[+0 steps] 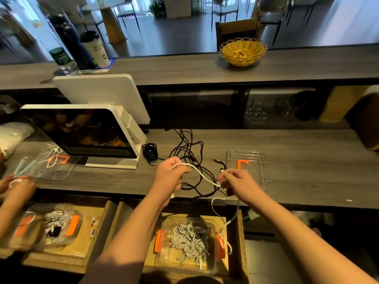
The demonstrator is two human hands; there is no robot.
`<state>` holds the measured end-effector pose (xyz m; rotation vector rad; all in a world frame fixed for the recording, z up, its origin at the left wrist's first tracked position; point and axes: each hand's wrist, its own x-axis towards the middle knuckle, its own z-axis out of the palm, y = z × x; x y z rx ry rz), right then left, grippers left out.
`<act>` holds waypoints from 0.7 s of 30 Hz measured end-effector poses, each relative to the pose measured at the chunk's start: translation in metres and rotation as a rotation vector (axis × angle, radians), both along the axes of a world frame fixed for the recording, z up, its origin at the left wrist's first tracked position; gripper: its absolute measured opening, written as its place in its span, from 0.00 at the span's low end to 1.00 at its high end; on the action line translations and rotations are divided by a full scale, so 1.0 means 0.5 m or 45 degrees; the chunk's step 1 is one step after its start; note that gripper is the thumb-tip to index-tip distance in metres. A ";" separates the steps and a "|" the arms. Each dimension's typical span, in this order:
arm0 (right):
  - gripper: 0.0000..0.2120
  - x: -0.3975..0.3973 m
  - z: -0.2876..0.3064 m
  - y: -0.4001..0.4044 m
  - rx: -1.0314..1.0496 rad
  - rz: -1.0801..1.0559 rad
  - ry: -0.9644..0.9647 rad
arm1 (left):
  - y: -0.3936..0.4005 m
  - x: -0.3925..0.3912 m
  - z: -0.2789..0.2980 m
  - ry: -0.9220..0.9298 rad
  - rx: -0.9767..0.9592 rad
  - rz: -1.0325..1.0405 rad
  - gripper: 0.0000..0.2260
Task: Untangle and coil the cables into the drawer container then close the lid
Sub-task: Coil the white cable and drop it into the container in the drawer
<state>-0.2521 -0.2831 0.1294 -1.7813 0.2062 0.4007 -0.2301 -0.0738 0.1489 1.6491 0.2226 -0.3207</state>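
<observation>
I have the white cable (202, 175) strung between my hands, and its line is what matters next. My left hand (170, 173) is curled round one end of it, a short loop showing over the knuckles and the plug poking out below my wrist. My right hand (235, 181) pinches the same cable between thumb and fingertips, just beside the black cables (188, 152). The taut stretch runs left to right, dropping slightly toward my right hand.

Past my right hand the cable falls away toward me, off the edge of the tabletop (297, 144), and its loose tail hangs down into the open drawer below. The tail ends over the right side of the container (185, 242), by its orange latch. So the container sits straight beneath and between my hands, a little nearer the right one, already holding coiled grey and white cables.

I judge the coiling should wind toward my left hand, my right feeding slack up from the drawer. The black cables lie tangled under and behind both hands, and the white one may snag there.

The clear lid (247, 167) lies flat just beyond my right hand, so that hand would take it later.
</observation>
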 end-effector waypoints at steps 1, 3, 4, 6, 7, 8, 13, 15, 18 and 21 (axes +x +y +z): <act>0.12 -0.001 -0.001 0.010 0.032 0.034 -0.011 | -0.007 -0.004 0.007 -0.006 0.075 -0.018 0.07; 0.11 -0.004 0.005 0.034 0.055 0.129 -0.139 | -0.020 -0.012 0.018 -0.028 0.133 -0.067 0.10; 0.10 -0.008 0.011 0.046 0.031 0.181 -0.222 | -0.025 -0.015 0.021 -0.047 0.136 -0.112 0.11; 0.12 -0.014 0.021 0.064 0.054 0.245 -0.292 | -0.030 -0.021 0.027 -0.082 0.136 -0.223 0.12; 0.13 -0.016 0.026 0.069 0.134 0.235 -0.264 | -0.032 -0.024 0.030 -0.084 0.109 -0.253 0.13; 0.14 -0.018 0.029 0.070 0.206 0.222 -0.239 | -0.035 -0.027 0.030 -0.081 0.062 -0.246 0.14; 0.11 -0.016 0.026 0.057 0.263 0.152 -0.293 | -0.049 -0.044 0.022 0.025 -0.160 -0.147 0.13; 0.10 -0.015 0.017 0.047 0.234 0.129 -0.275 | -0.052 -0.045 0.023 0.068 -0.184 -0.205 0.12; 0.10 -0.018 0.013 0.037 0.213 0.107 -0.282 | -0.052 -0.041 0.028 0.075 -0.210 -0.268 0.13; 0.11 -0.019 0.021 0.039 0.205 0.121 -0.335 | -0.052 -0.035 0.029 0.069 -0.083 -0.380 0.16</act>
